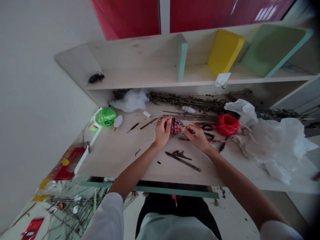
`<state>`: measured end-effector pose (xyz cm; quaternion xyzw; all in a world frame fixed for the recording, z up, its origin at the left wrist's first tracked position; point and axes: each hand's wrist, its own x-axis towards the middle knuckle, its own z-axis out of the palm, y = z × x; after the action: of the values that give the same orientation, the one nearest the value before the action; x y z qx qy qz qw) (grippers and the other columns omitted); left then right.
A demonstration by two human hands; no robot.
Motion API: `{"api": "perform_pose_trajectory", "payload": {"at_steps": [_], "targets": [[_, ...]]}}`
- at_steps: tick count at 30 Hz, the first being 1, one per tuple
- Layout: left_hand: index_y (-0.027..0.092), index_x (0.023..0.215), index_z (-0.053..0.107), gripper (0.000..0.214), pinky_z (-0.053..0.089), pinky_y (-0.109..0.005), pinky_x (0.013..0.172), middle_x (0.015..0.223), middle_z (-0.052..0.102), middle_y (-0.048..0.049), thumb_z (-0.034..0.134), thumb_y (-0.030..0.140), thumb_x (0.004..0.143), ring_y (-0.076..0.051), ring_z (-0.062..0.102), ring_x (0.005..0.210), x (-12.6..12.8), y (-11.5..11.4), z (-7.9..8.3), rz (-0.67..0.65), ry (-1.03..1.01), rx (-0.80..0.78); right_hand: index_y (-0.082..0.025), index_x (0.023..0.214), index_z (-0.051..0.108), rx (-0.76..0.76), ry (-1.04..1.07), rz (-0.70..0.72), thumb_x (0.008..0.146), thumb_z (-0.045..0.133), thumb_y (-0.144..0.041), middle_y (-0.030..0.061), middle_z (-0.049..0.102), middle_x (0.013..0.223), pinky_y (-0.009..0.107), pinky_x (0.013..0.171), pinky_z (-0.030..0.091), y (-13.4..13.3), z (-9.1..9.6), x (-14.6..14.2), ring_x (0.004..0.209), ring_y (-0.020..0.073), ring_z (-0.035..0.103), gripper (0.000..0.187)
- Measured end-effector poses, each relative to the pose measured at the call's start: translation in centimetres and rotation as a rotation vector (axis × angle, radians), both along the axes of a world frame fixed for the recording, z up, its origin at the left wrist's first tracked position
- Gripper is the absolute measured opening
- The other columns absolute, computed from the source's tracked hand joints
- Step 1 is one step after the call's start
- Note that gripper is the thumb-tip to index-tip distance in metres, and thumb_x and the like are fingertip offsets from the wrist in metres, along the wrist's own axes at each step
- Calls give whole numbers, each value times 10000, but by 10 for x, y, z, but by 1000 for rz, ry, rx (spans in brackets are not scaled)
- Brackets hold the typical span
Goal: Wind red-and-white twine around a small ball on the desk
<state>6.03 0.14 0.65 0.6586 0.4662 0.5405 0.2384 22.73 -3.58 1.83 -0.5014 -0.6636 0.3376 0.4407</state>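
My left hand [163, 130] is closed around a small bundle wrapped in red patterned cloth [176, 126], held just above the wooden desk [117, 150]. My right hand [197, 136] is closed in a pinch beside the bundle, gripping a thin stick or strand that runs to it; I cannot make out which. Loose twigs [182, 159] lie on the desk just in front of both hands. A long pile of dry twigs [190, 101] stretches across the back of the desk.
A red plastic bag [227, 124] and scissors [207, 127] lie right of my hands, with white plastic bags [275, 143] beyond. A green bag [106, 116] and white stuffing [130, 100] sit at the left. Shelves above hold a yellow block [223, 51] and a black object [96, 78].
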Motion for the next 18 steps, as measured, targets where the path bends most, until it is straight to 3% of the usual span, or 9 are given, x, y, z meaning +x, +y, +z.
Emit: {"api": "perform_pose_trajectory", "payload": {"at_steps": [18], "targets": [[202, 889, 616, 343, 450, -299, 825, 846, 693, -46, 384, 444, 962, -160, 641, 808, -7, 8, 0, 82, 124, -29, -209, 631, 518, -5, -51, 0, 849, 509, -613, 27, 607, 566, 278, 558, 440, 6, -10, 4, 518, 141, 543, 460]]}}
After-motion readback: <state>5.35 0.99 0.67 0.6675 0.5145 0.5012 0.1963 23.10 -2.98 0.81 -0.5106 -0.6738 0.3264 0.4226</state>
